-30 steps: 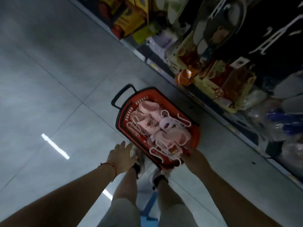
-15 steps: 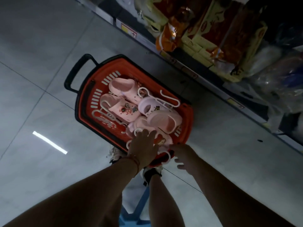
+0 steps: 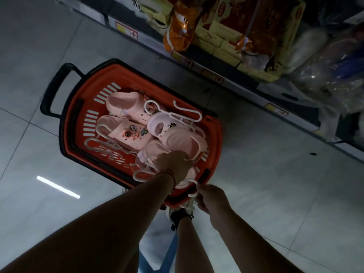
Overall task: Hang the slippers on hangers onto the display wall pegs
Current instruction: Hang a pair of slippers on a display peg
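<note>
A red shopping basket (image 3: 82, 91) stands on the floor and holds several pink slippers on white hangers. A pink pair with charms (image 3: 128, 133) lies at the left, a pale slipper (image 3: 161, 125) in the middle, and a sole-up pink slipper (image 3: 181, 142) at the right. A white hanger (image 3: 189, 115) lies on top at the far side. My left hand (image 3: 175, 164) is down in the near end of the pile, fingers curled around a pink slipper there. My right hand (image 3: 212, 198) pinches a white hanger hook (image 3: 194, 194) at the basket's near rim.
The basket's black handle (image 3: 57, 89) sticks out at the far left. A low store shelf (image 3: 226, 79) with boxed and bagged goods runs along the right. My shoe (image 3: 181, 213) stands just behind the basket. Grey floor tiles (image 3: 39, 46) surround it.
I have bent closer to the basket. My left hand went from beside the basket into the slippers and curled its fingers. My right hand closed on a hanger hook at the near rim.
</note>
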A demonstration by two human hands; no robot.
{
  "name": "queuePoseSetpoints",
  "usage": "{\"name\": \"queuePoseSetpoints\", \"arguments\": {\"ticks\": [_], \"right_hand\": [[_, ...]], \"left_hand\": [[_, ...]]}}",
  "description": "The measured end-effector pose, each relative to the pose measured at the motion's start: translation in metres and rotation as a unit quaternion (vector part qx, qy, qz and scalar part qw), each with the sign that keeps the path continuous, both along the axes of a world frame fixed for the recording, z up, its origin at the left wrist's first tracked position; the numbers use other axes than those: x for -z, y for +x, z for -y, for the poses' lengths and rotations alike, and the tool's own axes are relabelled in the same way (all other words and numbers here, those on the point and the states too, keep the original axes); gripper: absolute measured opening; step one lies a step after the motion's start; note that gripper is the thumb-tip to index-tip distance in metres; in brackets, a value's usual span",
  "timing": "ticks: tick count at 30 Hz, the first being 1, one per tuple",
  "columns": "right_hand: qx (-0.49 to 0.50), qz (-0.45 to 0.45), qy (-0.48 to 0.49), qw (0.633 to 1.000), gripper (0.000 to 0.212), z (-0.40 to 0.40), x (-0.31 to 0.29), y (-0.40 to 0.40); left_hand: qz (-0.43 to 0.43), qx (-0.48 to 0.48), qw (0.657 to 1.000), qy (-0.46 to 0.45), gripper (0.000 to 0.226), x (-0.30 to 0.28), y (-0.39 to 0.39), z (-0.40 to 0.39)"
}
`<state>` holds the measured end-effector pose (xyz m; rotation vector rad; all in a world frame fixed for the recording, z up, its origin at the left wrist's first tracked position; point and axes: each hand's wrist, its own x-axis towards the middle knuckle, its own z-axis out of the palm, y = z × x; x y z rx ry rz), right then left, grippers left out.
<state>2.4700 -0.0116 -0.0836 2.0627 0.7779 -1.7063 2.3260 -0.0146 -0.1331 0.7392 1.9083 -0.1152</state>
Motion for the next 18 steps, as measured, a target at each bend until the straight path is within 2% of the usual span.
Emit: {"name": "queuePoseSetpoints", "arguments": {"ticks": [4,7,10,14,18], "right_hand": [[0.036,-0.052,0.045,0.997,0.024,-0.008,-0.017,-0.004],[0.041,-0.074,0.078,0.993,0.027,-0.019,-0.035,-0.005],[0.035,-0.092,0.125,0.987,0.027,-0.030,-0.064,-0.007],[-0.021,-0.114,0.255,0.960,0.025,-0.043,-0.118,-0.015],[-0.061,-0.151,0.355,0.921,0.022,-0.060,-0.201,-0.033]], "left_hand": [[0.057,-0.117,0.991,0.044,0.025,-0.009,-0.010,0.002],[0.114,-0.238,0.958,0.116,0.014,-0.029,-0.017,0.006],[0.154,-0.391,0.899,0.120,0.010,-0.065,-0.030,0.007],[0.242,-0.501,0.824,0.108,0.021,-0.128,-0.046,0.005],[0.346,-0.588,0.723,0.106,0.031,-0.228,-0.052,-0.015]]}}
